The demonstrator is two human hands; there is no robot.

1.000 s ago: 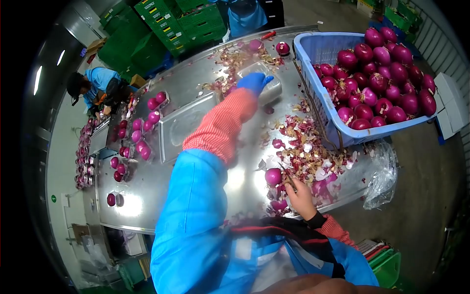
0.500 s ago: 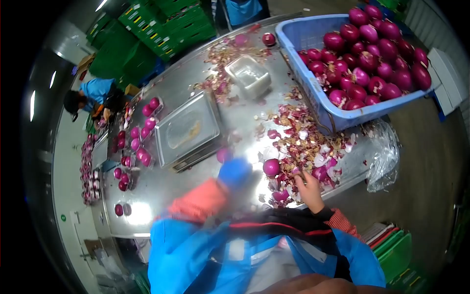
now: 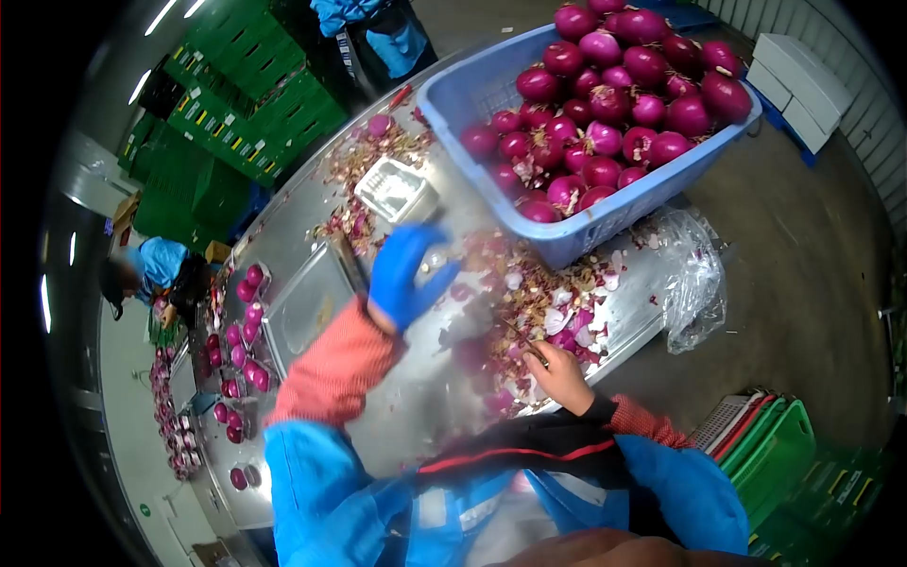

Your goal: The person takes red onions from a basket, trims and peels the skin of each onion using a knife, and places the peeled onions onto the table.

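Left hand (image 3: 402, 282), in blue glove: fingers spread, released, over the shiny metal tabletop (image 3: 406, 406), just beside the rectangular translucent plastic tray (image 3: 397, 192). Can't tell if I'm touching it. Right hand (image 3: 559, 378), bare: fingers closed round the small dark slim-bladed knife (image 3: 529, 347), by the heap of papery purple-and-tan onion skins (image 3: 534, 300). Round glossy purple onions (image 3: 605, 104) piled high in the light-blue plastic basket (image 3: 590, 236), far right side, beyond the skins.

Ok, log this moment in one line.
left hand: gloved, open over table | right hand: bare, holding knife near peelings | onions: heaped in basket
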